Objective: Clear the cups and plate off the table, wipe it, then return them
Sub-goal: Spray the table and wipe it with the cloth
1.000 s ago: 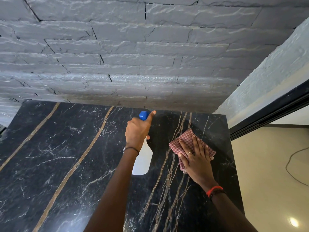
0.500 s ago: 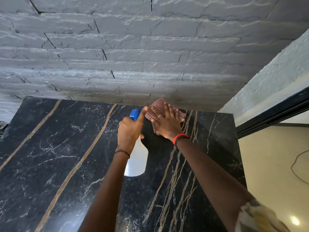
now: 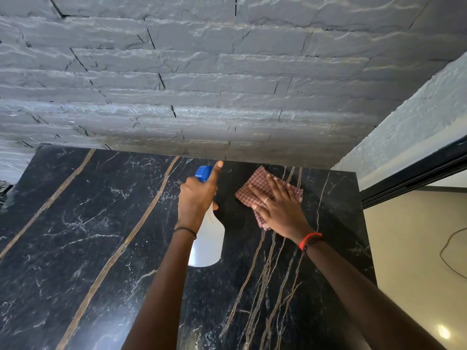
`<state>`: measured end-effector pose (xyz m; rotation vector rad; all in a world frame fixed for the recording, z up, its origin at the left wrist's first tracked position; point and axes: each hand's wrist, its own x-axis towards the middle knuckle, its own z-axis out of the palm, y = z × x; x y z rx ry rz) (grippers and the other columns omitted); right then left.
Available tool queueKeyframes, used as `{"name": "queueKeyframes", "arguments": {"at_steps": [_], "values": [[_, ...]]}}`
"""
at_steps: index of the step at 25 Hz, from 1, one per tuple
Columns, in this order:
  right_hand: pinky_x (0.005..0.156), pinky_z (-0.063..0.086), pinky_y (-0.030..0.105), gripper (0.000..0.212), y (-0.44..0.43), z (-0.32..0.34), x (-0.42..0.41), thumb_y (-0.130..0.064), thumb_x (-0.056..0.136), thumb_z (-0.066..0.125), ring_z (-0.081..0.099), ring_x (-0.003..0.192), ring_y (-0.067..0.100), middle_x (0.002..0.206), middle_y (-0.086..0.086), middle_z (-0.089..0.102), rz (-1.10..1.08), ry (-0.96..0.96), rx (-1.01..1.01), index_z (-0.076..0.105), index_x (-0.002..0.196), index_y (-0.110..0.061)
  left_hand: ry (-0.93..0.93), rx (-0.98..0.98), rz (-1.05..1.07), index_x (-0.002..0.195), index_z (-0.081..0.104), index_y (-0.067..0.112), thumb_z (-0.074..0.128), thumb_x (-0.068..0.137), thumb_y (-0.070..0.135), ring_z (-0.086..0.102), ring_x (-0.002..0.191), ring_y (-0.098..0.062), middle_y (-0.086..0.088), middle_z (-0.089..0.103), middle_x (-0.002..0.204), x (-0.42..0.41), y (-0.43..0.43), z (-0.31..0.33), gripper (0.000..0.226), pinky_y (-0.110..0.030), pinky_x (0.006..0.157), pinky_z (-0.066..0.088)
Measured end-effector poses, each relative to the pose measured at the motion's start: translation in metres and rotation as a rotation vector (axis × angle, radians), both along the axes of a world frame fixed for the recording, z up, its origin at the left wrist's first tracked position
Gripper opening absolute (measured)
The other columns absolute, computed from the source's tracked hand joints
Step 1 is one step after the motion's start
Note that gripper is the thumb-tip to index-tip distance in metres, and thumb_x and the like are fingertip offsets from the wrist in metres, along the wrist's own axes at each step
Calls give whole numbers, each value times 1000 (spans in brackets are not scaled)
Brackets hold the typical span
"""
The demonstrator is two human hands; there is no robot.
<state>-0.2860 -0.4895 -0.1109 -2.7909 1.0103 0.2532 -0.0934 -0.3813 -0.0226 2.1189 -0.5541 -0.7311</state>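
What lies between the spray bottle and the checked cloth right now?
Only a bare strip of the black marble table separates the spray bottle from the checked cloth, as the head view shows.

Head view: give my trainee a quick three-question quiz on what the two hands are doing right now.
1. True or false: the right hand presses the checked cloth flat on the table.
2. Which grips the spray bottle? A: left hand. B: right hand. C: neither.
3. Fill in: the bottle's spray head is coloured ___.
Key: 1 true; 2 A; 3 blue.
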Motion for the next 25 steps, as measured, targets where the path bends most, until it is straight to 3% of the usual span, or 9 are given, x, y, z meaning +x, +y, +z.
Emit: {"name": "queueKeyframes", "arguments": {"at_steps": [4,7,10,14,16,21,25], "values": [[119,-3,51,56,-22,4,48,-55,98,23,-7,148,30,160,13,-7,-95,-8,53,8,150,-41,-10,11,11,94,58,9,47,88,61,60,60,-15,-9,63,78,-4,5,0,54,-33,70,56],[117,-10,52,56,6,2,57,-54,99,21,-11,147,32,159,14,-12,-20,-16,80,3,150,-42,-14,26,3,97,59,5,48,87,63,62,61,-21,-14,65,80,-10,11,0,61,-34,68,56],[117,-11,51,56,48,2,19,-55,98,20,-12,147,30,159,12,-12,53,-23,71,1,149,-44,-19,21,-2,101,59,1,47,85,65,58,61,-20,-17,65,82,-21,12,4,66,-33,69,51],[118,4,55,54,97,-2,-71,-55,96,21,0,147,31,160,10,-1,-12,-55,33,13,149,-43,6,21,-27,102,60,0,47,87,65,62,68,-21,-19,68,89,-49,12,11,67,-32,69,54],[116,11,57,57,103,-4,-123,-54,95,23,8,146,33,160,12,6,-62,-42,6,10,149,-43,27,11,-45,102,60,2,48,87,63,65,72,-26,-20,68,91,-65,13,13,64,-37,74,58],[117,-7,56,63,36,6,-174,-59,89,3,-12,146,36,160,13,-5,-142,138,-50,-3,148,-39,44,13,-102,104,59,3,48,87,63,67,74,-27,-21,68,93,-101,21,13,63,-37,78,59],[119,1,52,58,16,10,-132,-51,98,28,-1,148,34,160,19,1,-231,20,-37,12,151,-35,31,13,-167,105,59,2,49,87,62,62,68,-21,-20,67,91,-126,26,14,63,-32,75,56]]}}
